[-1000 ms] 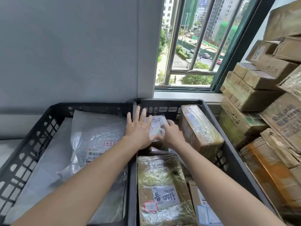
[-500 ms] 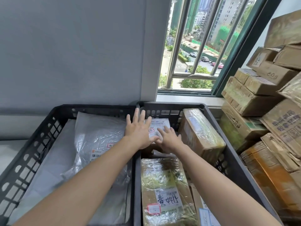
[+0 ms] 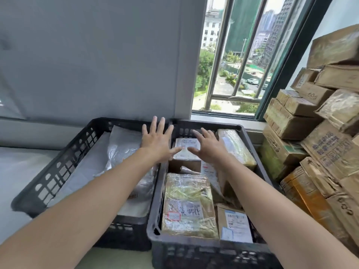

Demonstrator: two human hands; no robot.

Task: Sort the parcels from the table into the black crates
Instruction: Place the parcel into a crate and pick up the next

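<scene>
Wall: a plain grey wall (image 3: 87, 55) fills the upper left of the frame.
Left crate: a black crate (image 3: 58, 171) sits at centre left, slotted walls, holding soft white and clear plastic mailer bags (image 3: 124, 150).
Left hand: the left hand (image 3: 158, 141) is stretched out flat over the seam between the two crates, fingers spread, palm down, gripping nothing; its thumb tip lies at the left edge of the small white-labelled parcel.
Small parcel: a small white-labelled parcel (image 3: 187, 147) lies at the far end of the right crate, between the two hands, in the middle of the frame.
Right hand: the right hand (image 3: 210, 145) is likewise flat with fingers spread, empty, its thumb at the parcel's right edge; whether either hand presses on the parcel cannot be told.
Right crate: a black crate (image 3: 194, 247) at lower centre, touching the left one, packed with parcels: a taped brown box with a handwritten label (image 3: 187, 206) nearest the camera, a labelled brown envelope (image 3: 234, 222) beside it, and a tape-wrapped box (image 3: 236, 148) tilted against the far right wall.
Window: a barred window (image 3: 242, 55) at upper centre right.
Carton stack: brown cartons (image 3: 320, 133) piled along the right edge of the frame.
</scene>
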